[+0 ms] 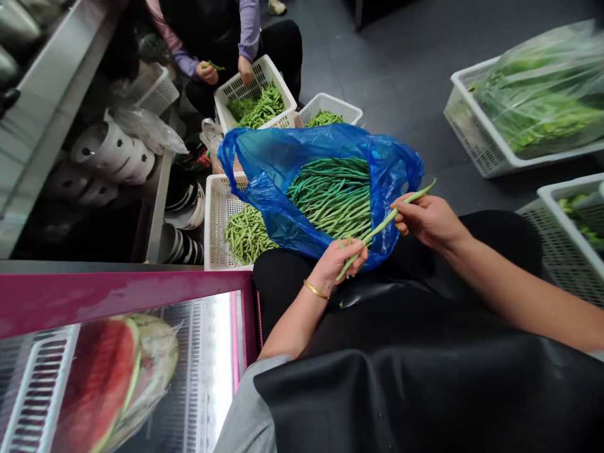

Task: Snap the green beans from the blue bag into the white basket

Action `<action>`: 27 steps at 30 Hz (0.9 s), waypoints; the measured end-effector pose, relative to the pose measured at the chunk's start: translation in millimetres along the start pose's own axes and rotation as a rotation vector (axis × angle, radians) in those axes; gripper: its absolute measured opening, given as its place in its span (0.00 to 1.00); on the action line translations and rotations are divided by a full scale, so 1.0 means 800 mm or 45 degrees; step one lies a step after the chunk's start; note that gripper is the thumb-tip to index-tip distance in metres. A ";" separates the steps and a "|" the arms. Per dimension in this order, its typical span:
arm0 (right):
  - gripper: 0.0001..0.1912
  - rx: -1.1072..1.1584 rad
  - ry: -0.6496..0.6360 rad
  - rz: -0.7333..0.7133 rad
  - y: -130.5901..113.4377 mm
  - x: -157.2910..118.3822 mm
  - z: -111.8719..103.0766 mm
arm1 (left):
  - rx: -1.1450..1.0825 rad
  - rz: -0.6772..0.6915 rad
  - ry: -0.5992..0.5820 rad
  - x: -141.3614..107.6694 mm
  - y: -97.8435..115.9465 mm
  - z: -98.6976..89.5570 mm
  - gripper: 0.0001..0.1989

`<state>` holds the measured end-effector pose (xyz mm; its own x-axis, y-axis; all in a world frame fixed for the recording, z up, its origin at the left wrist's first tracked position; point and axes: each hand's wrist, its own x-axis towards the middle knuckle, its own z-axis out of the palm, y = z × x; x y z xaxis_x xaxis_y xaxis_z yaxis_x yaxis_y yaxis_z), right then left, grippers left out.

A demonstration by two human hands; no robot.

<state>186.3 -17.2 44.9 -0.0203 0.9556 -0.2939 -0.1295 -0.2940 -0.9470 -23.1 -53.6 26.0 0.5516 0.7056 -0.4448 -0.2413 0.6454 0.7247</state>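
A long green bean (383, 224) stretches slantwise between my two hands, above the near right edge of a blue plastic bag (311, 204). My left hand (340, 257), a gold bangle at its wrist, is closed round the lower end, with short bean pieces also showing at its fingers. Near the upper end, my right hand (427, 219) pinches the same bean. Many whole long beans (333, 201) lie heaped inside the open bag. Left of the bag, a white basket (214, 217) holds short bean pieces (248, 236).
Opposite me, a seated person's hand (207, 72) holds a green piece over a white basket (221, 100) of beans. A smaller basket (352, 113) stands beside it. Baskets with bagged greens (538, 100) are at right. A fridge with cut watermelon (101, 377) stands at lower left, beside metal shelving (56, 94).
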 end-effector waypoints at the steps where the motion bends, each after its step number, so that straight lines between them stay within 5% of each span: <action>1: 0.08 -0.112 0.006 -0.117 -0.002 -0.007 0.004 | -0.025 0.014 0.082 0.002 -0.001 0.001 0.20; 5: 0.06 -0.773 -0.225 -0.792 -0.001 -0.061 0.029 | -0.163 0.141 0.478 0.022 -0.014 0.000 0.22; 8: 0.06 -0.881 -0.429 -1.129 0.005 -0.093 0.043 | -0.253 0.183 0.709 0.042 -0.022 -0.008 0.22; 11: 0.07 -0.789 -0.679 -0.940 0.007 -0.089 0.046 | -0.301 0.127 0.818 0.048 -0.018 -0.018 0.22; 15: 0.14 -0.462 -0.605 -0.207 0.006 -0.039 0.032 | -0.122 -0.084 0.170 0.025 -0.001 -0.016 0.22; 18: 0.15 -0.354 -0.546 -0.080 0.012 -0.013 0.023 | 0.019 -0.157 -0.084 0.010 0.004 -0.005 0.20; 20: 0.12 -0.525 -0.493 -0.253 0.019 -0.016 0.029 | 0.033 -0.089 -0.015 0.010 0.000 0.001 0.18; 24: 0.12 -0.859 -0.608 -0.803 0.033 -0.044 0.056 | -0.118 0.149 0.492 0.028 -0.013 0.005 0.18; 27: 0.16 -0.782 -0.661 -0.528 0.039 -0.044 0.062 | -0.148 0.292 0.643 0.030 -0.014 0.004 0.19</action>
<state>133.3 -58.8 31.7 -0.5541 0.8314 0.0411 0.3229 0.2602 -0.9100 -4.6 -45.0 8.7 0.0313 0.8656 -0.4998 -0.4124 0.4667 0.7824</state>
